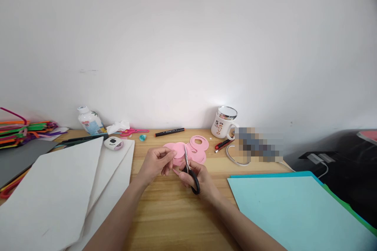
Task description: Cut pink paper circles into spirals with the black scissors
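Firstly, one white mug [222,123] with lettering and a silvery rim, upright on the wooden table [173,219] near the wall [188,47]; all places below are given from this mug.

Nearer the person and to its left: one pink paper disc [179,150], between the thumb and fingers of the left hand [159,161], which are closed in a narrow pinch on it. Right of the disc, one pair of black-handled scissors [194,183], in the right hand [200,180], fingers curled around the handles; blades pointing away from the person, tips beside the disc's edge.

Left of the mug, behind the scissors: pink paper pieces [202,144], curved, overlapping, one with an opening at its centre.

Farther left: one dark marker with orange ends [170,132], lying flat; one small teal cap [142,137]; one pair of pink scissors [134,131]; one crumpled tissue [118,127]; one white bottle [90,121], leaning; one white oval device [113,143]; large white sheets [59,188]; one bundle of coloured stems [26,131].

Just beside the mug, on the near side: red-and-black pens [223,144].

Right and nearer the person: one pale cable [235,162], partly behind a blurred patch, and a stack of pale teal sheets [282,208].
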`<state>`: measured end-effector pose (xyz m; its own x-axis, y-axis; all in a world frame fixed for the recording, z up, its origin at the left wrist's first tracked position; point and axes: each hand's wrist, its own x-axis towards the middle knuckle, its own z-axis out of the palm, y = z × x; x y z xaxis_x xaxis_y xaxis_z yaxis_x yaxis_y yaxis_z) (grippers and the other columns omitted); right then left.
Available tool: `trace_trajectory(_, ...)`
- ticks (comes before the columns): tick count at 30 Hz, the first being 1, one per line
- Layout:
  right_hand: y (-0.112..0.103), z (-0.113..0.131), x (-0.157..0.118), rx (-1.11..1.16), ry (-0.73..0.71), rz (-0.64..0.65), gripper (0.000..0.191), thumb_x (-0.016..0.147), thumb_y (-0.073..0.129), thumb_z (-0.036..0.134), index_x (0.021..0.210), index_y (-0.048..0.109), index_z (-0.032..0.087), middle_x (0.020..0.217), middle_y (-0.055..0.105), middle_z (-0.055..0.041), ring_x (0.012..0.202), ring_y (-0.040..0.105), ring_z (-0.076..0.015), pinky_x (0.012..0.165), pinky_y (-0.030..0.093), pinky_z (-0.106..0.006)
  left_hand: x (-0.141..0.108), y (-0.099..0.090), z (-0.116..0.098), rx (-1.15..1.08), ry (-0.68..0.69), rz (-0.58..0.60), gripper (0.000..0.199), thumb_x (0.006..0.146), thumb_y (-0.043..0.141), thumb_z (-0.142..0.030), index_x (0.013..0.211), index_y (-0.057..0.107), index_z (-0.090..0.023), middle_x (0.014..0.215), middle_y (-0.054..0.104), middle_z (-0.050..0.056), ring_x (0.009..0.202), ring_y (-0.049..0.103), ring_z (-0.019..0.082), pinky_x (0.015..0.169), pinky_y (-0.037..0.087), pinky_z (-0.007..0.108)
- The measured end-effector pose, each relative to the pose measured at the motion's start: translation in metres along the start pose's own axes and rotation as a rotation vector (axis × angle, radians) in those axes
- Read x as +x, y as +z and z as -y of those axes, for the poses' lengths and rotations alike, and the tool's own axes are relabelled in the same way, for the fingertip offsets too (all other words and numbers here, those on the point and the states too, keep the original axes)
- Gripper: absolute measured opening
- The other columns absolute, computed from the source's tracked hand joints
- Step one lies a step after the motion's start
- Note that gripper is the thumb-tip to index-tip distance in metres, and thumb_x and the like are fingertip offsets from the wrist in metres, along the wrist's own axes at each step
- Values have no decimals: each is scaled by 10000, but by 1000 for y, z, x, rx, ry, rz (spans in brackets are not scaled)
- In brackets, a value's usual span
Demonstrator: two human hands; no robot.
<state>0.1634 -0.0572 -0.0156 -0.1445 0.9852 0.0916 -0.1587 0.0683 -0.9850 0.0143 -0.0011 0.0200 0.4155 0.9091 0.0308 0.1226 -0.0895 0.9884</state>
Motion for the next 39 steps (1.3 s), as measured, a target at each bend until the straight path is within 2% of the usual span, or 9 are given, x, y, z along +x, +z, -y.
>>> trace_trajectory(11,1,4,-1,57,1,31,353,653,690,482,687,526,172,484,442,64,405,353,-69,400,288,-206,0,1,-4,-70,18,-106,378,736,602,-435,516,499,-144,401,488,-50,296,408,47,316,262,166)
trace_trajectory(15,1,0,-1,100,14,-7,348,651,702,464,680,505,178,458,423,78,397,364,-72,405,282,-205,0,2,-2,-82,-4,-39,385,737,581,-474,550,511,-144,434,533,-37,289,415,44,301,239,159)
trace_trajectory(19,1,-2,0,82,2,20,339,664,699,460,699,533,166,470,436,67,408,378,-79,417,284,-212,-1,7,1,-23,-37,66,392,741,581,-466,531,518,-140,408,518,-36,293,436,50,302,251,150)
trace_trajectory(24,3,-2,-1,46,7,42,314,679,698,439,722,558,160,505,435,55,438,357,-83,434,271,-218,0,8,5,-7,-42,45,424,767,554,-456,489,518,-138,396,508,-29,293,432,49,304,275,152)
trace_trajectory(32,0,-6,1,71,-31,75,372,651,702,476,807,569,165,660,467,13,548,327,-104,487,251,-226,0,5,8,-10,-72,94,402,759,569,-443,507,506,-136,442,540,-19,303,442,49,298,289,148)
trace_trajectory(39,1,-4,-1,44,-21,69,348,681,689,465,776,561,156,540,402,56,479,293,-82,450,212,-218,0,4,7,-5,-92,93,403,765,567,-446,517,498,-136,458,543,-19,309,444,47,299,287,143)
